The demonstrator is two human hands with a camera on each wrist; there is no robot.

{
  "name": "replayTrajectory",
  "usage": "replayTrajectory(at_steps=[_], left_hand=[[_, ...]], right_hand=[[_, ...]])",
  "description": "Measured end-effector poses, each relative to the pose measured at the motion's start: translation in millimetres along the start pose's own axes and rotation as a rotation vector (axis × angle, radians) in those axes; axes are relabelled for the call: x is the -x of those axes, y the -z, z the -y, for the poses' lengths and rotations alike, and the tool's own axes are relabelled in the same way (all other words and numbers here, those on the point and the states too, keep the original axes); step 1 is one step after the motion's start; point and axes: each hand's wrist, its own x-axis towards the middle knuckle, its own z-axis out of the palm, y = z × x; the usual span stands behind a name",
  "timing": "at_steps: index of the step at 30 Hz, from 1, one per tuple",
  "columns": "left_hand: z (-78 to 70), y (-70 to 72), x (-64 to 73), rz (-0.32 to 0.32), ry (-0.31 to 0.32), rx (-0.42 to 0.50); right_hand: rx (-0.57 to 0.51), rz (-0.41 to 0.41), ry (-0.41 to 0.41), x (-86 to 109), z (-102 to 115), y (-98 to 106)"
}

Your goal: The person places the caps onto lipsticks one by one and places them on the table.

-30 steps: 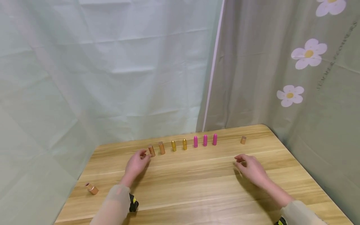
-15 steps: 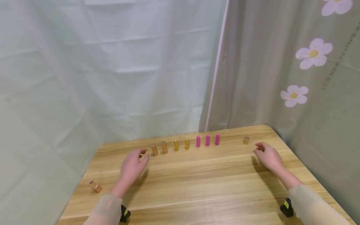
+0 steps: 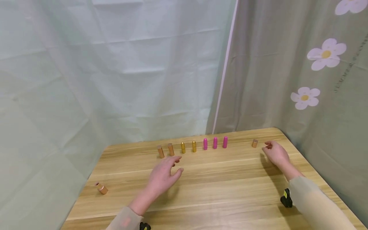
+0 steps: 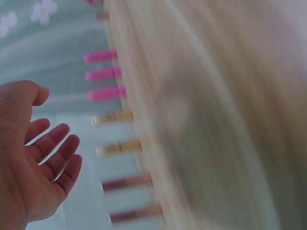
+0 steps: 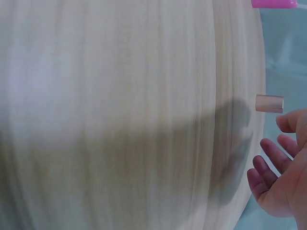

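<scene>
My left hand is over the table in front of the row, its fingers spread and holding nothing. Behind it stand two copper lipstick tubes, two gold bullet-shaped tubes and three pink bullet-shaped tubes. Over at the right, my right hand hovers beside a short copper lipstick cap. A gap shows between its fingertips and the cap in the right wrist view. An uncapped copper lipstick base stands by itself near the table's left side.
The wood-grain table ends at the back against a pale green curtain. A grey curtain with white flowers hangs at the back right. Black wrist cameras sit under the sleeves.
My left hand has left the leftmost copper tube and swung right, in front of the row. My right hand has moved right and back, to beside the copper cap.
</scene>
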Motion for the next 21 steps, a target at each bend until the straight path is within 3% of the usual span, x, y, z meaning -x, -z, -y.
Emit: replayTrajectory(at_steps=[7,14,21], left_hand=[[-38.4,-19.6,10.5,0.111,-0.181,-0.051],[-56.5,-43.4,29.5,0.281,-0.300,-0.124],[-67.1,-58.8,38.7,0.254,-0.363,-0.140]], right_hand=[[0.007,0.024,-0.021,-13.3,1,-9],[0.058,0.013,0.011,-24.0,8,-14],[0.074,0.014,0.024,-31.6,14,-17]])
